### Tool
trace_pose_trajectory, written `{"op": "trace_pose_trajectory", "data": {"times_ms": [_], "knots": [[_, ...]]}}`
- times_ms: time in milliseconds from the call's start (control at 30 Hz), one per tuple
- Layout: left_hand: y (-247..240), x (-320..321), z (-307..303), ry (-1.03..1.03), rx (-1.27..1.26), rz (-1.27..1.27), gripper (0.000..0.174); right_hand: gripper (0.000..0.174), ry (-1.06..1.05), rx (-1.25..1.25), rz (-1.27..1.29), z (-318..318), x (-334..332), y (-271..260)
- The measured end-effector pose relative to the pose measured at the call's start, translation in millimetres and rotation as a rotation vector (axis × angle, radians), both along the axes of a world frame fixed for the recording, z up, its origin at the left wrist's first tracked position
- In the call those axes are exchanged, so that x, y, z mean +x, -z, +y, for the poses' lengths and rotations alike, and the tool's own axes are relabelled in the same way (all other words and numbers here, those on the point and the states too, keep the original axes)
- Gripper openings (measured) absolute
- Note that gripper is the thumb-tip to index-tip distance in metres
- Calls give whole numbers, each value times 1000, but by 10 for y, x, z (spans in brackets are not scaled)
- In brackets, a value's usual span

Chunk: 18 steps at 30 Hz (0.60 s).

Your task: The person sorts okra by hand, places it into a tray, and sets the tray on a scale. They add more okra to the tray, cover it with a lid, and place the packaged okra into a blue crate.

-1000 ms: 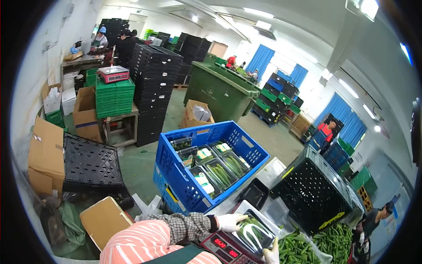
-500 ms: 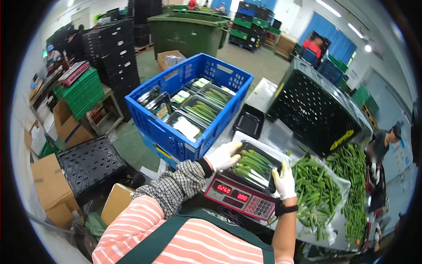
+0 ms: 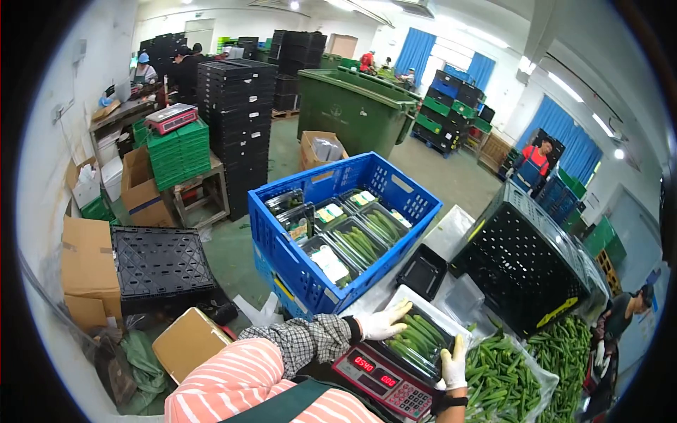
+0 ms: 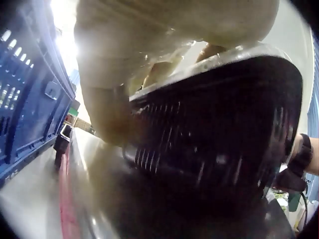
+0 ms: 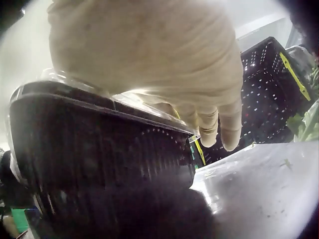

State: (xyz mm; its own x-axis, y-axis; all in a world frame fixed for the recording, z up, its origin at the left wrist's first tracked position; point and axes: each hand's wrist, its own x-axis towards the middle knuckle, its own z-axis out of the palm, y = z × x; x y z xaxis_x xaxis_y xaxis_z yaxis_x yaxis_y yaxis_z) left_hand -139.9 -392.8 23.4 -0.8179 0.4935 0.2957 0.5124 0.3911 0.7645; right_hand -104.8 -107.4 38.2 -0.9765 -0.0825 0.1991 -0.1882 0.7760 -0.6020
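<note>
A black plastic tray of green okra under a clear lid (image 3: pixel 422 338) sits on a red-framed digital scale (image 3: pixel 384 381), whose left display reads 0.540. My gloved left hand (image 3: pixel 384 324) grips the tray's left end, its fingers reaching over the lid's edge. The gloved right hand (image 3: pixel 453 363) holds the opposite end, with a digit up along the rim. In the left wrist view, the tray's dark ribbed side (image 4: pixel 214 129) fills the middle below the glove. The right wrist view shows the glove (image 5: pixel 154 55) over the lid, two fingertips past the tray's far corner.
A blue crate (image 3: pixel 331 296) holding packed okra trays stands ahead to the left. Beside the scale are an empty black tray (image 3: pixel 422 271) and clear lids (image 3: pixel 462 296). Loose okra (image 3: pixel 501 374) lies at right, before a tilted black crate (image 3: pixel 522 261). Stacked crates (image 3: pixel 236 127) rise behind.
The head view dipped towards the table, then came back up. Both hands stay on the okra tray. The scale's left display went from 0.520 to 0.260, then to 0.540.
</note>
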Motion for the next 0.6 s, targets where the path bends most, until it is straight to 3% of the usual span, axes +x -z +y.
{"op": "trace_pose_trajectory", "data": {"times_ms": [33,200,267,333,400,467,500,533,600], "knots": [[-37,39,-15,9,9,-25,63,66,-12,-50,31,-9,-18,55],[-83,-17,-8,-67,48,2,58,60,-34,-152,80,51,-26,132],[-316,10,-68,-30,222,-224,50,58,-52,-549,-28,78,-95,168],[-398,-140,-9,-156,416,-398,39,58,-30,-696,-82,79,-94,62],[-158,-542,65,-258,226,-233,32,61,-1,-634,-116,105,-154,69],[-118,-696,104,-274,156,-289,28,64,-11,-363,-14,164,-252,267],[-263,-602,36,-236,94,-357,33,66,-23,-523,-86,62,-190,150],[-226,-535,31,-229,97,-361,33,66,-16,-519,-89,1,-127,76],[-200,-486,50,-272,447,-844,36,62,-39,-457,-102,-62,-62,-57]]}}
